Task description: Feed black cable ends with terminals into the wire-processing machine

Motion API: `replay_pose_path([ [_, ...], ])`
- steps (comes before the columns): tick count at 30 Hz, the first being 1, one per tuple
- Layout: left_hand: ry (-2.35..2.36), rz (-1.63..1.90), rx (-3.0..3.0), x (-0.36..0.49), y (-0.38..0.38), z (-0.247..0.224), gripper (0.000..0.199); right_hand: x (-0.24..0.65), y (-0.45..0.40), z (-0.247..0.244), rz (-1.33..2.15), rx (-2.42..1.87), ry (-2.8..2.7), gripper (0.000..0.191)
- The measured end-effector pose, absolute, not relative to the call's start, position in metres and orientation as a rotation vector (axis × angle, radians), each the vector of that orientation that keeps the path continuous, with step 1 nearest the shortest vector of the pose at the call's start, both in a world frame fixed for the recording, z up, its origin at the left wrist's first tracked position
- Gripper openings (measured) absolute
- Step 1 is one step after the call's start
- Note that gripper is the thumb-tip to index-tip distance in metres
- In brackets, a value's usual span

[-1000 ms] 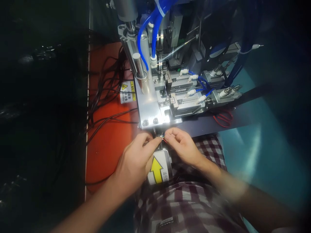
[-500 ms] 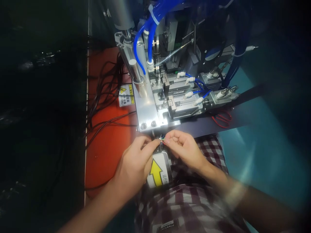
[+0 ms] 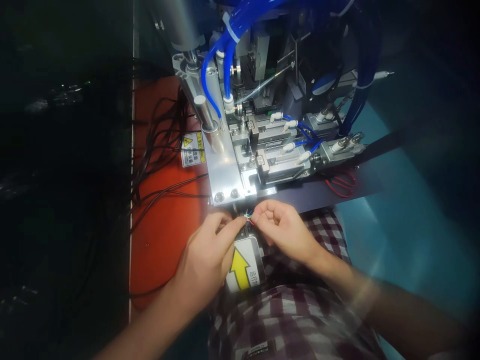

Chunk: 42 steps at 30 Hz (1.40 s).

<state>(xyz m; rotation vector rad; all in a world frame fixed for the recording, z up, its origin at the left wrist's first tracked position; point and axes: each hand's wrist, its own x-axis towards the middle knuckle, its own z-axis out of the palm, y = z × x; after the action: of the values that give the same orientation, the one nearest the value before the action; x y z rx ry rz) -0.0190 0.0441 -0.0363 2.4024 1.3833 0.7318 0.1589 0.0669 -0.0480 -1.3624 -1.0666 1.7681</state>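
Thin coloured wires, with red, green and white strands showing, lie between my fingertips in front of the machine. My left hand is closed, its thumb and forefinger pinched at the left side of the wire ends. From the right, my right hand pinches the same wires with thumb and forefinger, the other fingers curled in. Both sets of fingertips nearly meet. Just below them sits a white label with a yellow arrow on a dark block. The fingers cover much of the wires.
A metal press frame with blue air hoses rises beyond my hands. Small air cylinders stand to its right. Black cables run over the orange surface at left. A red wire loop lies at right.
The view has shifted slightly, so the machine appears a little further left. Both hands keep their pinch on the wires, with only slight finger movement.
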Motion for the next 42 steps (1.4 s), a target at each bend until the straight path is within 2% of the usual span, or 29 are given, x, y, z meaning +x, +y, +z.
replay_pose_path([
  [6,1.376,0.714,2.416,-0.0196,0.0445,-0.0363,0.027,0.1593,0.0658,-0.0448,1.633,-1.472,-1.193,0.009],
  [9,1.367,0.715,2.429,-0.0199,0.0448,-0.0362,0.028,0.1625,0.0699,-0.0444,1.793,-1.457,-1.125,0.009],
  [13,1.373,0.705,2.428,-0.0197,0.0459,-0.0353,0.029,0.1654,0.0732,-0.0459,2.010,-1.309,-0.968,0.019],
  [19,1.378,0.717,2.415,-0.0194,0.0452,-0.0348,0.030,0.1642,0.0686,-0.0498,1.982,-1.223,-0.992,0.028],
  [33,1.372,0.706,2.434,-0.0195,0.0446,-0.0360,0.029,0.1607,0.0702,-0.0466,1.875,-1.350,-1.050,0.014],
  [42,1.371,0.708,2.437,-0.0189,0.0456,-0.0360,0.029,0.1601,0.0711,-0.0439,1.870,-1.406,-1.061,0.013],
])
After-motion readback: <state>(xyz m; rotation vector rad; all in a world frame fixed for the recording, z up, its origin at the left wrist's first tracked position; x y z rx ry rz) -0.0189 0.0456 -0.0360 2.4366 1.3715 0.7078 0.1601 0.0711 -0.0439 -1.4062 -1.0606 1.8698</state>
